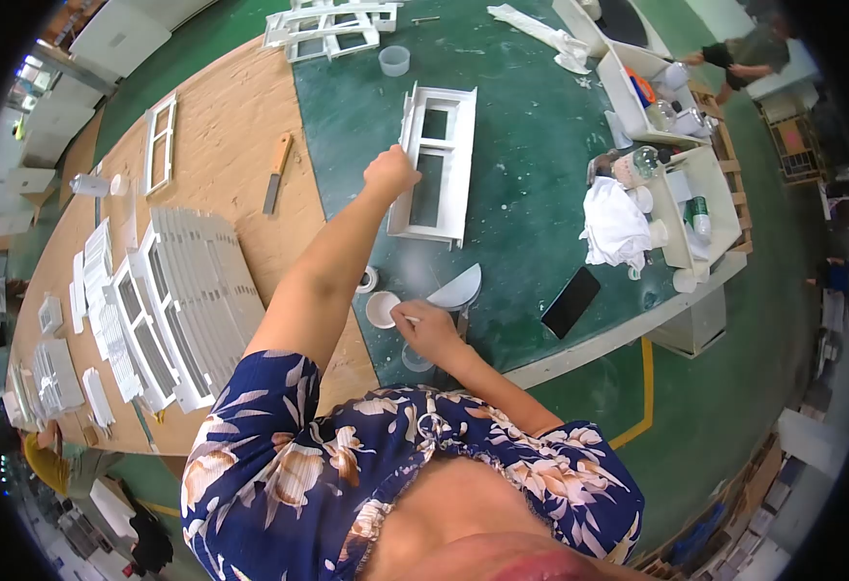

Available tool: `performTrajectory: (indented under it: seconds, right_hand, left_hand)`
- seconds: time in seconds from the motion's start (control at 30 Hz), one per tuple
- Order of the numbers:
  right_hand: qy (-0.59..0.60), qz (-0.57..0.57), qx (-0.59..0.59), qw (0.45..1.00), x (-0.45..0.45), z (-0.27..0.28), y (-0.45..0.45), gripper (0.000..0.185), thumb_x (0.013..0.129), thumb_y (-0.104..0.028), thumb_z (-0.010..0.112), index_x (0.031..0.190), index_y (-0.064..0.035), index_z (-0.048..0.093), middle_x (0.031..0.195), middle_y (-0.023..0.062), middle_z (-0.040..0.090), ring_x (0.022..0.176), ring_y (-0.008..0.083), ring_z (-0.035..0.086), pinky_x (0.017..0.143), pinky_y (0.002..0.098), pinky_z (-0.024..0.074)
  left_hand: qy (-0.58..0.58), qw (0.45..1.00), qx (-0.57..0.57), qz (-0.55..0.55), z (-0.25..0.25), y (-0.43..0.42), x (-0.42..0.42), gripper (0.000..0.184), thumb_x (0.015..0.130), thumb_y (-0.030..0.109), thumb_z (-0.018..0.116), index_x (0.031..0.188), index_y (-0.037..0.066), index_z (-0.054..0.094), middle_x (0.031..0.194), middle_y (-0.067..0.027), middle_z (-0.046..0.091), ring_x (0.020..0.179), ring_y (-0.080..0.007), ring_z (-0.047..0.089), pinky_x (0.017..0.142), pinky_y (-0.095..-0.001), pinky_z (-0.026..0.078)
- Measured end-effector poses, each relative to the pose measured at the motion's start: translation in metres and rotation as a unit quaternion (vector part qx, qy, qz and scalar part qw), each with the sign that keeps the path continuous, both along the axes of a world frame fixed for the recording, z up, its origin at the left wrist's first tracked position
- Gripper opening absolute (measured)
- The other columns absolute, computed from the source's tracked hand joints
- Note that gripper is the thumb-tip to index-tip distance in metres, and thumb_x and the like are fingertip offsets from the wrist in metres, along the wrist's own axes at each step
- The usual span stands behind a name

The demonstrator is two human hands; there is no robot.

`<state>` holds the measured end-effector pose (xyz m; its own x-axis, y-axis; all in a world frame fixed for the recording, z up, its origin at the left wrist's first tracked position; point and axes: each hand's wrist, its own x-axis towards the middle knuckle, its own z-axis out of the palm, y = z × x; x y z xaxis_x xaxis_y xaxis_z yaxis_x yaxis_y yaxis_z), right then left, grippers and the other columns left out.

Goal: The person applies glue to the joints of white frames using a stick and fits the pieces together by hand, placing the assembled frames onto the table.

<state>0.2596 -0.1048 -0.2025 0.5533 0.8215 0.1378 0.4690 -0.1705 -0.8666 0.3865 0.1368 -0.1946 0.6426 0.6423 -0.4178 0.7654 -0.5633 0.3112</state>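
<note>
Spillage looks like the first risk: the small white cup (382, 310) sits just beside the fingertips of the right hand (431, 334), which pinches a slim pale stick (411, 318), and a careless nudge could tip it. Next along, the left hand (392, 172) is closed narrowly on one long side of the white frame (456, 184); held by that side alone, the frame could swivel and scuff on the green tabletop (531, 194). Rightmost, the pale half-disc (456, 289) could be knocked by the right hand (it lies very near). The frame lies on the tabletop, mostly to the right of the left hand, and beyond the right.
</note>
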Motion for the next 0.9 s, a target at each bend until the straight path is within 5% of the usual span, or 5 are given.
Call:
performTrajectory:
  seconds: [0.1, 0.3, 0.5, 0.57, 0.9]
  right_hand:
    - [-0.023, 0.022, -0.032, 0.999, -0.001, -0.016, -0.004, 0.008, 0.085, -0.018, 0.057, 0.086, -0.011, 0.061, 0.08, 0.0101, 0.06, 0.072, 0.0328, 0.061, 0.061, 0.0414, 0.0496]
    - [-0.016, 0.027, -0.081, 0.996, -0.004, -0.014, -0.003, 0.014, 0.086, -0.019, 0.057, 0.091, -0.0066, 0.062, 0.087, 0.0142, 0.063, 0.08, 0.0349, 0.061, 0.07, 0.0411, 0.0499]
    - [-0.029, 0.016, -0.017, 0.999, -0.012, -0.01, -0.008, 0.016, 0.089, -0.023, 0.052, 0.091, -0.0084, 0.059, 0.081, 0.0139, 0.06, 0.075, 0.0348, 0.06, 0.065, 0.0428, 0.0492]
    - [-0.035, 0.025, -0.028, 0.999, -0.009, -0.006, -0.006, 0.016, 0.089, -0.023, 0.052, 0.091, -0.008, 0.059, 0.081, 0.0141, 0.06, 0.075, 0.035, 0.06, 0.065, 0.0431, 0.0491]
    - [0.139, 0.007, -0.061, 0.988, 0.001, 0.046, -0.032, 0.028, 0.087, -0.024, 0.057, 0.105, -0.0035, 0.063, 0.102, 0.0152, 0.065, 0.095, 0.03, 0.063, 0.084, 0.0363, 0.0486]
  left_hand:
    - [-0.008, 0.999, 0.027, -0.028, -0.006, -0.002, 0.005, 0.041, 0.072, 0.023, 0.063, 0.107, 0.003, 0.057, 0.107, -0.0166, 0.064, 0.102, -0.0335, 0.061, 0.084, -0.0412, 0.051]
    - [-0.028, 0.996, 0.045, -0.072, 0.029, -0.012, -0.001, 0.051, 0.073, 0.034, 0.066, 0.11, 0.002, 0.053, 0.114, -0.0167, 0.061, 0.108, -0.0331, 0.058, 0.091, -0.0412, 0.047]
    - [-0.101, 0.993, -0.064, 0.009, -0.047, 0.024, 0.008, 0.035, 0.078, 0.026, 0.057, 0.104, 0.002, 0.059, 0.095, -0.019, 0.065, 0.088, -0.0334, 0.064, 0.079, -0.0423, 0.05]
    - [-0.261, 0.93, -0.23, 0.119, -0.05, 0.027, 0.007, 0.022, 0.082, 0.021, 0.056, 0.09, 0.001, 0.055, 0.075, -0.008, 0.056, 0.053, -0.0202, 0.055, 0.047, -0.0353, 0.048]
    - [-0.481, 0.714, -0.495, 0.117, 0.166, -0.027, -0.134, 0.02, 0.093, 0.028, 0.051, 0.082, 0.012, 0.047, 0.064, 0.001, 0.046, 0.042, -0.0081, 0.042, 0.037, -0.0216, 0.033]
